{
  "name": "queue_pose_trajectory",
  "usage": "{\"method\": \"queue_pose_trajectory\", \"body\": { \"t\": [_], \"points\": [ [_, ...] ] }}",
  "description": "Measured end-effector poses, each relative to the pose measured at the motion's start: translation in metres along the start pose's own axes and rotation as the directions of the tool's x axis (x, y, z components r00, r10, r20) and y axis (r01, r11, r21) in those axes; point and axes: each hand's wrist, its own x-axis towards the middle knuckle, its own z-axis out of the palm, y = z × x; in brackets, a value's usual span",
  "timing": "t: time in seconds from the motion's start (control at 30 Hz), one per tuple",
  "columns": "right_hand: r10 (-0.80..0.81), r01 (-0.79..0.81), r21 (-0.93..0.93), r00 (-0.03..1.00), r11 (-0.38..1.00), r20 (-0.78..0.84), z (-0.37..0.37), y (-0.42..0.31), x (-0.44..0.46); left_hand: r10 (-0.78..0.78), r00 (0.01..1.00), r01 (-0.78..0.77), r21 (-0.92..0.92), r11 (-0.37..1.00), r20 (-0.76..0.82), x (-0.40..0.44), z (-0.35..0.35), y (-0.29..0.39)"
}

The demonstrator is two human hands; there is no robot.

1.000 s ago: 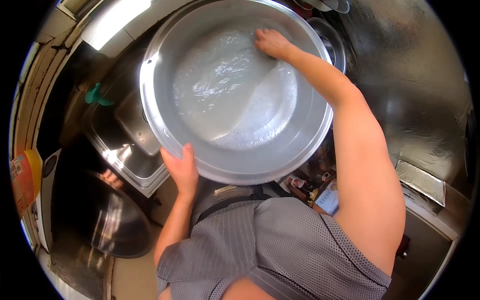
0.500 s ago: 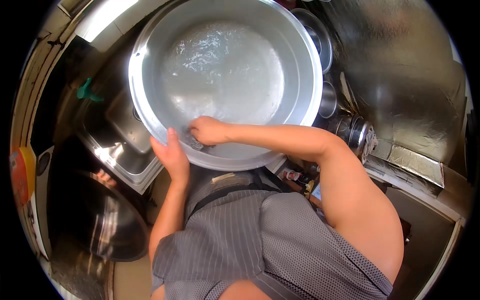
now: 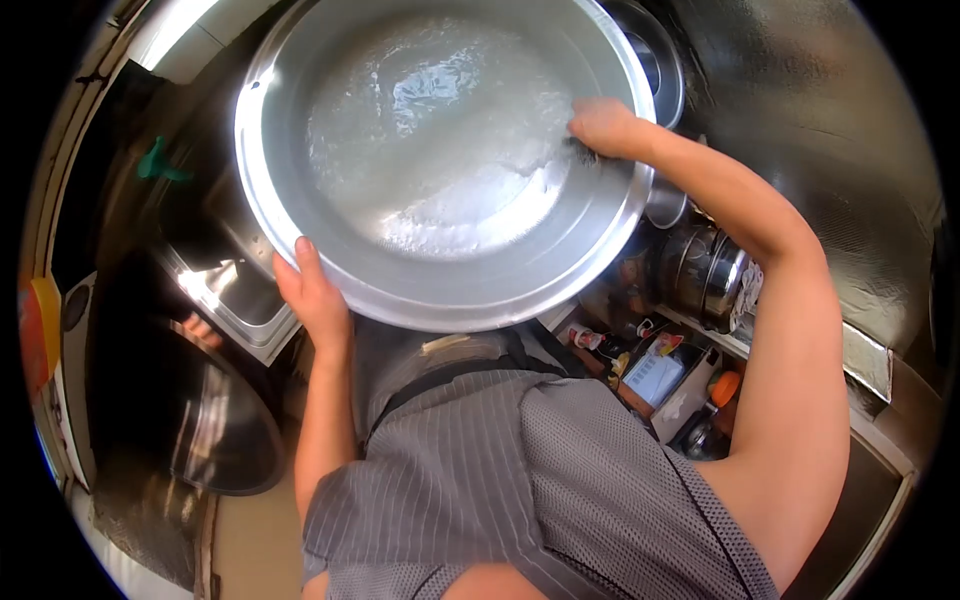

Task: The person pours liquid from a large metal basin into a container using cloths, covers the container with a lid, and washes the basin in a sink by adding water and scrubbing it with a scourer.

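A large silver metal basin (image 3: 470, 316) fills the upper middle of the view, tilted toward me, with some water moving over its bottom. My left hand (image 3: 318, 302) grips the near left part of its rim, thumb over the edge and the other fingers mostly hidden beneath. Inside the basin, against the right wall, is my right hand (image 3: 608, 128), its fingers curled down. A dark, wiry scouring pad (image 3: 584, 152) shows partly under these fingers; most of it is covered by the hand.
At left are a steel sink unit (image 3: 245, 315), a big round dark metal pan (image 3: 230, 440) and a green object (image 3: 157, 162). Metal pots (image 3: 705, 275) and an open box (image 3: 680, 400) with small items stand at right, below a foil-covered wall (image 3: 800, 150).
My right hand has swept from the near left side of the basin to its right wall. The water has shifted inside, and the basin sits slightly higher and further left in view.
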Motion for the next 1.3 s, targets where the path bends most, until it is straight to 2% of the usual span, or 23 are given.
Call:
{"method": "queue_pose_trajectory", "body": {
  "t": [0.03, 0.07, 0.13, 0.17, 0.23, 0.27, 0.3, 0.33, 0.4, 0.47, 0.5, 0.53, 0.6, 0.67, 0.73, 0.8, 0.87, 0.93, 1.0, 1.07, 1.13, 1.2, 1.3],
  "points": [
    [-0.003, -0.008, -0.074, 0.990, 0.997, -0.144, 0.001, 0.013, 0.018, 0.006, 1.000, -0.006, -0.004, 1.000, 0.004, 0.000, -0.001, -0.001],
    [-0.017, -0.023, -0.224, 0.984, 0.974, -0.175, -0.004, 0.021, 0.036, 0.018, 1.000, -0.018, -0.017, 1.000, 0.009, 0.002, 0.000, -0.002],
    [-0.085, -0.004, -0.270, 0.945, 0.963, -0.315, 0.008, 0.030, 0.059, 0.027, 1.000, -0.027, 0.025, 0.999, 0.004, 0.002, 0.001, -0.002],
    [-0.088, 0.000, -0.262, 0.943, 0.965, -0.322, 0.018, 0.022, 0.058, 0.035, 0.999, -0.035, 0.056, 0.998, 0.002, 0.002, 0.001, -0.001],
    [0.068, -0.081, -0.072, 0.984, 0.994, -0.166, 0.035, -0.008, 0.047, 0.038, 0.999, -0.038, 0.057, 0.998, -0.004, 0.001, 0.002, -0.001],
    [0.108, -0.110, 0.076, 0.994, 0.991, 0.034, 0.027, -0.030, 0.037, 0.038, 0.999, -0.038, 0.047, 0.998, -0.009, 0.001, 0.002, -0.002],
    [0.091, -0.119, 0.186, 0.984, 0.975, 0.153, 0.024, -0.050, 0.029, 0.047, 0.999, -0.046, 0.068, 0.997, -0.017, 0.001, 0.003, -0.001],
    [-0.027, -0.052, 0.248, 0.952, 0.967, 0.305, 0.016, -0.071, 0.025, 0.038, 0.999, -0.036, 0.059, 0.998, -0.032, 0.000, 0.004, 0.002],
    [-0.226, 0.071, 0.419, 0.915, 0.905, 0.334, 0.010, -0.126, 0.022, 0.018, 0.999, -0.016, 0.058, 0.998, -0.034, 0.000, 0.003, 0.002],
    [-0.376, 0.258, 0.490, 0.913, 0.833, 0.160, -0.001, -0.177, 0.036, 0.051, 0.997, -0.048, 0.057, 0.997, -0.052, 0.000, 0.005, 0.000],
    [-0.406, 0.358, 0.524, 0.913, 0.773, -0.025, -0.006, -0.199, 0.050, 0.057, 0.997, -0.054, 0.066, 0.996, -0.051, 0.000, 0.005, 0.001],
    [-0.419, 0.462, 0.535, 0.884, 0.707, -0.209, -0.012, -0.218, 0.070, 0.064, 0.997, -0.060, 0.074, 0.995, -0.048, 0.000, 0.004, 0.000],
    [-0.330, 0.566, 0.413, 0.791, 0.713, -0.514, -0.033, -0.247, 0.122, 0.061, 0.997, -0.058, 0.048, 0.997, -0.051, 0.002, 0.003, -0.003],
    [-0.152, 0.487, 0.380, 0.749, 0.786, -0.645, -0.049, -0.247, 0.177, 0.074, 0.997, -0.072, 0.062, 0.995, -0.018, 0.003, 0.001, -0.005],
    [-0.067, 0.443, 0.318, 0.662, 0.838, -0.747, -0.062, -0.221, 0.217, 0.087, 0.996, -0.087, 0.056, 0.995, -0.004, 0.005, -0.002, -0.008],
    [0.007, 0.287, 0.246, 0.639, 0.926, -0.769, -0.054, -0.183, 0.247, 0.070, 0.997, -0.070, 0.053, 0.996, 0.011, 0.002, -0.002, -0.006],
    [0.156, 0.038, 0.281, 0.757, 0.959, -0.634, -0.053, -0.143, 0.243, 0.072, 0.997, -0.073, 0.028, 0.997, 0.021, 0.003, -0.002, -0.006],
    [0.317, -0.185, 0.287, 0.785, 0.940, -0.533, -0.042, -0.110, 0.224, 0.084, 0.996, -0.085, 0.032, 0.996, 0.037, 0.006, -0.003, -0.010],
    [0.429, -0.335, 0.278, 0.786, 0.901, -0.445, -0.012, -0.079, 0.208, 0.086, 0.996, -0.086, 0.011, 0.996, 0.036, 0.006, -0.002, -0.009],
    [0.515, -0.423, 0.341, 0.820, 0.840, -0.250, 0.004, -0.073, 0.166, 0.084, 0.996, -0.084, -0.007, 0.996, 0.037, 0.006, -0.002, -0.011],
    [0.515, -0.416, 0.431, 0.846, 0.801, -0.140, 0.020, -0.085, 0.124, 0.088, 0.996, -0.088, -0.021, 0.996, 0.019, 0.006, -0.002, -0.015],
    [0.267, -0.228, 0.404, 0.963, 0.886, -0.043, 0.022, -0.110, 0.081, 0.121, 0.993, -0.120, -0.058, 0.991, 0.010, 0.007, 0.000, -0.014],
    [0.088, -0.082, 0.490, 0.996, 0.868, 0.011, 0.010, -0.166, 0.048, 0.141, 0.989, -0.141, -0.014, 0.990, 0.049, 0.009, -0.005, -0.022]
  ]
}}
